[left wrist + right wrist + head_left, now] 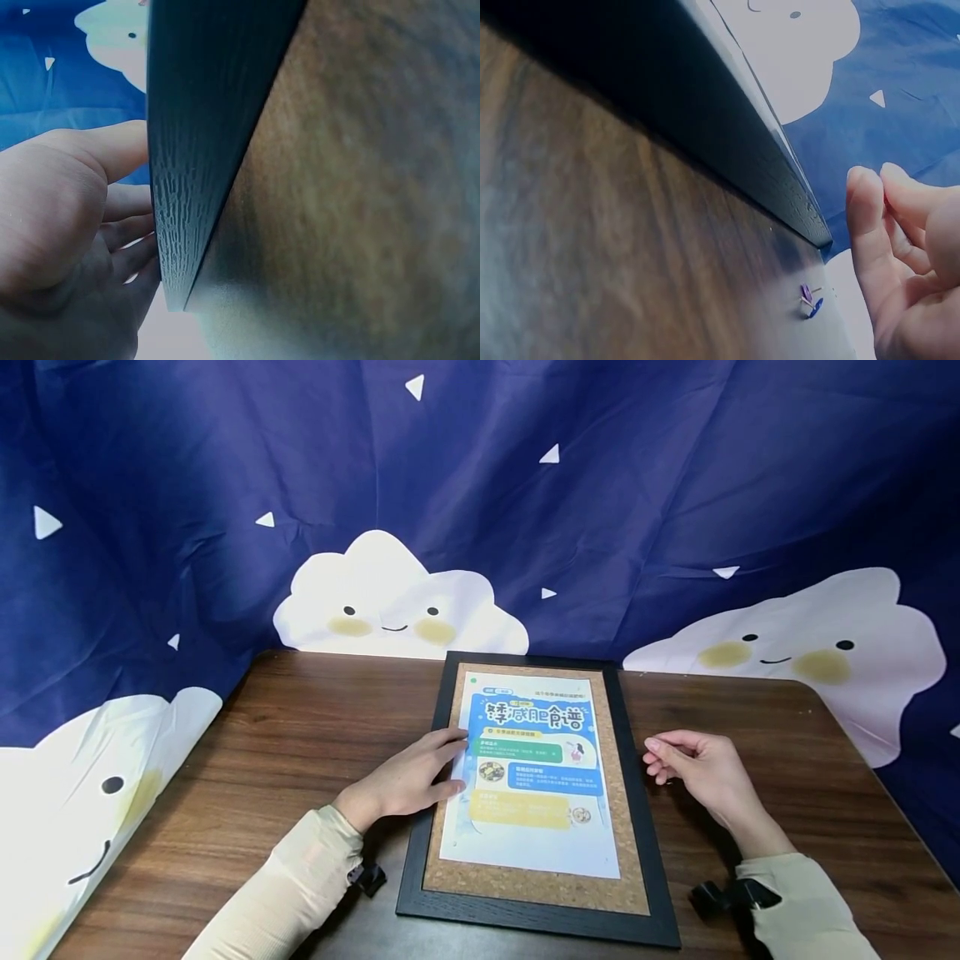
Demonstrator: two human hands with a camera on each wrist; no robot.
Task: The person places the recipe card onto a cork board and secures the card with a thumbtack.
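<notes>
A printed poster (pixel 536 806) lies on a cork board (pixel 525 887) with a black frame (pixel 540 925). One green pushpin (pixel 473 680) sits in the poster's top left corner. My left hand (pixel 412 777) rests across the left side of the frame, its extended fingertips on the poster's left edge. Just right of the frame, my right hand (pixel 701 770) is raised with thumb and forefinger pinched together. In the right wrist view, a sliver of red shows between those fingertips, a pushpin mostly hidden by them.
Under the right hand, a purple pushpin (pixel 805 293) and a blue pushpin (pixel 816 307) lie on the wooden table (pixel 337 710). Behind the table hangs a dark blue curtain (pixel 480 468) with white clouds. Black wrist cameras sit on both sleeves.
</notes>
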